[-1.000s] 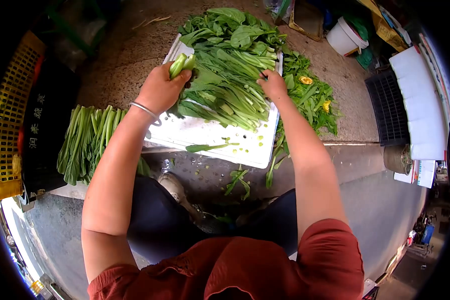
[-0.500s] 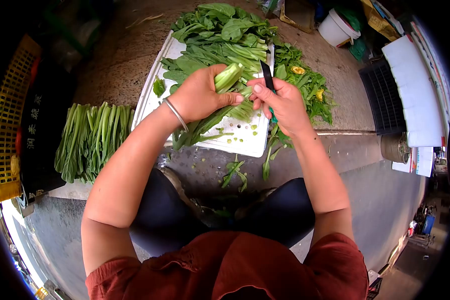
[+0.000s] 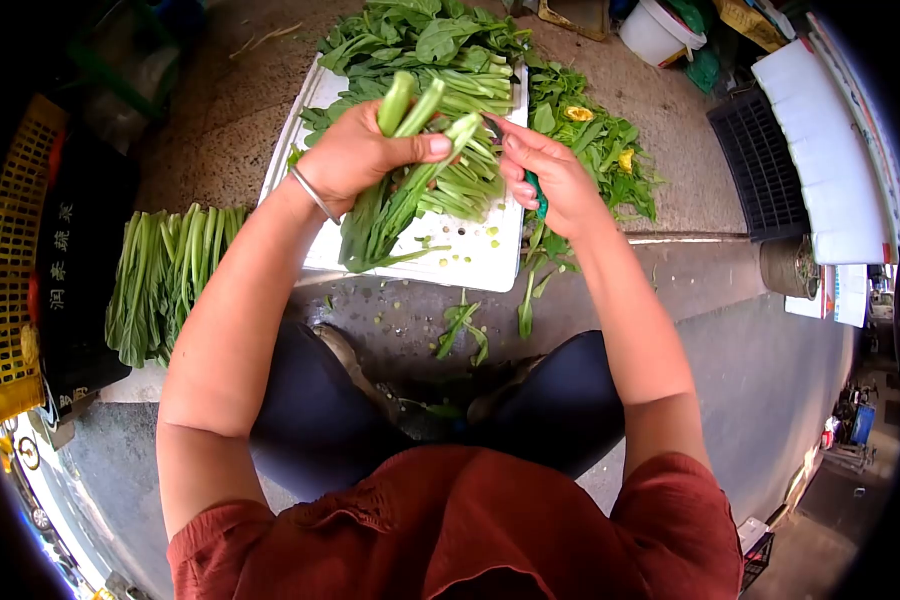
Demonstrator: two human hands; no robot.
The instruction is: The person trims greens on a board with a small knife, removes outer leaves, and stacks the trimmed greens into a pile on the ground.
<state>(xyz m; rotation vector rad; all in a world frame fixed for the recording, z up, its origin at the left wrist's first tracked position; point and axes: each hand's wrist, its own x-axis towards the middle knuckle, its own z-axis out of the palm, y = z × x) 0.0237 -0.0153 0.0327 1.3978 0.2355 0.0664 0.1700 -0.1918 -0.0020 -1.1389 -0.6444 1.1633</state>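
My left hand point(image 3: 355, 155), with a bangle at its wrist, is closed round several green leafy stalks point(image 3: 398, 105), cut ends up and leaves hanging down. Close by on the right, my right hand point(image 3: 555, 180) grips a small knife point(image 3: 536, 196) with a green handle. Its dark blade points up and left beside the stalk ends; whether it touches them I cannot tell. Beneath both hands lies a white foam board point(image 3: 490, 272) with small holes and bits of cut stem. More leafy greens point(image 3: 445, 45) are heaped on its far part.
Bundled stalks point(image 3: 175, 265) lie at the left beside a black box point(image 3: 80, 290) and a yellow crate point(image 3: 15, 230). Loose trimmed leaves point(image 3: 595, 150) are piled right of the board. A white bucket point(image 3: 660, 32), a black crate point(image 3: 760, 165) and white foam boxes point(image 3: 825, 150) stand farther right.
The stalks in my left hand have spread apart and stand more upright. The knife blade, raised before, now tilts left toward the stalk ends. The whole view has shifted slightly.
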